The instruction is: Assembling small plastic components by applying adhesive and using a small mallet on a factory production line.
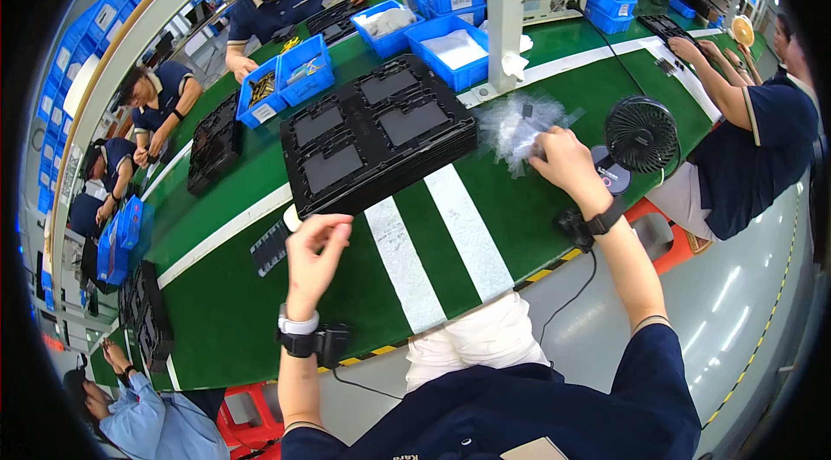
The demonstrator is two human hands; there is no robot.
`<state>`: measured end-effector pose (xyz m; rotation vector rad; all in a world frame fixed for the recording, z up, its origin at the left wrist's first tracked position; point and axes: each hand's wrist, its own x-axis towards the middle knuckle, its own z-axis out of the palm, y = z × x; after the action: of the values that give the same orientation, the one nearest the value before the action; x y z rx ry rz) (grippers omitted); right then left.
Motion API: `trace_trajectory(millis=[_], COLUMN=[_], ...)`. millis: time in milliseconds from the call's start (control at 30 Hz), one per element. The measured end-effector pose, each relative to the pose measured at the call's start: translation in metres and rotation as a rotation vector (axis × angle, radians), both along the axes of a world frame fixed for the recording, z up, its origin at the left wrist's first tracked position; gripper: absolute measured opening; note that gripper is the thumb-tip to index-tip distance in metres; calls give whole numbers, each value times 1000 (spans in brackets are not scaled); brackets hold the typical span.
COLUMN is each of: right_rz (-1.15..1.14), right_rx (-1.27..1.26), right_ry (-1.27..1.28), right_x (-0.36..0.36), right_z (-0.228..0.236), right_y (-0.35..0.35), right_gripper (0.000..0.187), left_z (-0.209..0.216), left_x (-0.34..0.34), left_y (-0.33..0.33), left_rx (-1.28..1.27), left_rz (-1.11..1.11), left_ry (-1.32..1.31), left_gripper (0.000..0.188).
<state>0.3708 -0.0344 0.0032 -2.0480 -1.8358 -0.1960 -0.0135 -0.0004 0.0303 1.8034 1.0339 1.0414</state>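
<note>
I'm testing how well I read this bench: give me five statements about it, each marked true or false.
1. The right hand is at the clear film. True.
2. The trays are right of the fan. False: the trays are left of the fan.
3. The bench top is green. True.
4. The left hand rests on the fan. False: the left hand is near the trays.
5. The bins behind the trays are blue. True.

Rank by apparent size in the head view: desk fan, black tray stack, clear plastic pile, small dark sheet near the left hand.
1. Black tray stack
2. Desk fan and clear plastic pile: too alike to rank
3. Small dark sheet
</note>
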Motion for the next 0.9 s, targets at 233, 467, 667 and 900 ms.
trace_trajectory(millis=[233,467,667,900], right_rz=[193,820,878,845], right_rx=[117,479,581,443], right_ry=[65,144,256,541], right_x=[-27,-92,-113,-109], right_z=[37,64,36,26], right_y=[6,51,67,63], right_gripper=[28,18,19,15], left_z=[2,-15,-23,15], left_x=[-102,-111,-117,-77], left_y=[32,30,32,13], left_rx=[307,160,203,443], left_rz=[312,311,310,477], left_ry=[610,886,749,362], left_gripper=[24,43,42,51])
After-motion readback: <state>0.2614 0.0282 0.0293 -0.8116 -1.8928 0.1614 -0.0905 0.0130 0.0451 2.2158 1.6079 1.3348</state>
